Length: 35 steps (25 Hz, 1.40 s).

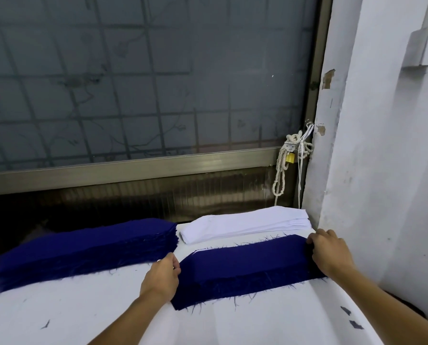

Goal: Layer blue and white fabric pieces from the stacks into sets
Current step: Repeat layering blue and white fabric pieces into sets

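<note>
I have both hands on the set pile, a low heap of long frayed cloth strips lying on the white-covered table, and the layer on top is the blue piece, a long dark-blue woven strip with loose threads along its edges. My left hand sits at the left end of the pile with its fingers curled in, pinching that end of the blue piece. My right hand is at the right end, fingers bent over the far corner and, as far as I can judge, gripping it. A sliver of white shows under the far left corner, so I read this as squaring a blue layer over a white one. To the left of the pile lies the blue stack, a thick block of the same dark-blue strips. Just behind the pile is the white stack of flat white strips. Next I would let go and take one white strip from behind the pile, and that calls for peeling off a single layer and matching its ends to the pile. A knotted white rope with a yellow padlock hangs well behind the pile.
</note>
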{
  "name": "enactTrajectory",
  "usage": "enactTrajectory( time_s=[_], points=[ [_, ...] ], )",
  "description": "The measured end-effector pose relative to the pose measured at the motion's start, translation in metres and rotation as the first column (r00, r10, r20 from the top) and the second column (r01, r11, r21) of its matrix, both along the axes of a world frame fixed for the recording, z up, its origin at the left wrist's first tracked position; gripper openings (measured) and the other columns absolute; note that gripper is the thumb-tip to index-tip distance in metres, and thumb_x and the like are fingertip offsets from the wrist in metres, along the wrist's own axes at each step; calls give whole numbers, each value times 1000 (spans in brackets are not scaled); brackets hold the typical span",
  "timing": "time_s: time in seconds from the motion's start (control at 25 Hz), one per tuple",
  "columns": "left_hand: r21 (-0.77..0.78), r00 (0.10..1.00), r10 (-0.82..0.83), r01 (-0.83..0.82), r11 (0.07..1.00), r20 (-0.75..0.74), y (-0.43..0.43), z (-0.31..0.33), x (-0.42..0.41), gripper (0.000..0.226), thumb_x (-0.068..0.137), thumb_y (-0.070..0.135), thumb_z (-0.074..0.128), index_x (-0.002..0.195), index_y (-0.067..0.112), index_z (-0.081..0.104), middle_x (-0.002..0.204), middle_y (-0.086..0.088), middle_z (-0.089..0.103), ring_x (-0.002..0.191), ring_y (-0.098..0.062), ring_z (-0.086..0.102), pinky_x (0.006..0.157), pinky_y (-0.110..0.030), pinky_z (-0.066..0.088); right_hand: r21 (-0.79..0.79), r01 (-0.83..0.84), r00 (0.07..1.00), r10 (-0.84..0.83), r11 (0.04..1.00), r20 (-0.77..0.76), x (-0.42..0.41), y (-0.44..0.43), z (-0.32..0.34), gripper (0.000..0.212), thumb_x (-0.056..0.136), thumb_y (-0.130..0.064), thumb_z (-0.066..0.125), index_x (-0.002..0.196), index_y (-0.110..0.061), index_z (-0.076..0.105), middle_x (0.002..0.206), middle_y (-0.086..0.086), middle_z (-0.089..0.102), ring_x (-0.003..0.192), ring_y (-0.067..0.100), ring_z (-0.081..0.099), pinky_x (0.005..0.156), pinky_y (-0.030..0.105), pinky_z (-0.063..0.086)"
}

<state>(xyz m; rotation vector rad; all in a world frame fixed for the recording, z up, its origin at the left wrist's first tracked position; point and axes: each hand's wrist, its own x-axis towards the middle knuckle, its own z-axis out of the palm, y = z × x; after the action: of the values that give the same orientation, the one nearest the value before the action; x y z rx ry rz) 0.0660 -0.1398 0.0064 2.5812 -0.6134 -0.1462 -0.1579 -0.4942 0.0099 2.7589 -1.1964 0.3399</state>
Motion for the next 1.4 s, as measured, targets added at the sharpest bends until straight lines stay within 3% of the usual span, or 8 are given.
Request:
enactTrajectory(
  time_s=[0.24,0.4,0.56,0.76,0.84,1.04,1.2,1.4],
  points=[
    [-117,987,52,-34,993,150,31,32,36,7,103,29,57,98,24,57,86,6,65,77,-10,62,64,-29,53,272,-206,939,111,940,326,60,57,20,24,99,-15,51,103,-29,69,100,-10,71,89,9,63,76,30,56],
    [-130,974,58,-29,991,220,55,54,73,10,104,28,55,98,21,59,91,2,63,82,-13,61,75,-36,56,393,-322,908,164,861,385,114,101,30,17,100,-18,57,103,-33,65,89,-12,69,76,7,66,73,24,58],
    [-80,966,85,-67,995,243,84,64,118,15,105,29,51,107,20,63,104,-1,63,91,-18,62,86,-42,55,433,-409,885,233,803,404,178,147,32,17,101,-18,58,104,-33,66,87,-11,69,70,6,66,61,12,46],
    [-1,979,101,-103,995,177,114,60,172,26,104,34,53,125,20,61,122,-3,61,105,-19,61,93,-40,55,425,-522,830,325,740,454,245,196,33,17,101,-20,57,100,-35,66,83,-13,68,72,7,66,66,15,53],
    [25,982,111,-116,993,155,121,52,189,35,101,37,59,130,18,59,128,-3,58,110,-19,59,96,-36,53,418,-576,801,381,703,463,269,208,33,18,101,-21,57,101,-35,67,87,-15,68,76,5,66,68,15,53],
    [-24,992,112,-110,994,61,119,39,208,17,99,29,64,100,12,65,101,-5,68,90,-17,65,89,-37,56,268,-673,720,528,690,450,315,232,33,16,101,-24,55,108,-32,67,105,-17,62,102,3,52,87,23,48],
    [157,959,-43,-1,988,280,123,37,206,20,106,32,49,117,17,55,122,-3,54,104,-18,54,92,-36,52,181,-709,695,632,682,341,346,253,31,33,100,-37,57,132,-30,57,132,-11,53,126,11,44,108,31,39],
    [245,898,-236,150,958,372,138,22,210,31,109,34,34,138,26,44,151,5,36,140,-19,30,118,-40,27,230,-734,679,691,639,248,375,268,28,58,95,-45,60,149,-33,41,145,-9,49,143,15,29,118,38,21]
  ],
)
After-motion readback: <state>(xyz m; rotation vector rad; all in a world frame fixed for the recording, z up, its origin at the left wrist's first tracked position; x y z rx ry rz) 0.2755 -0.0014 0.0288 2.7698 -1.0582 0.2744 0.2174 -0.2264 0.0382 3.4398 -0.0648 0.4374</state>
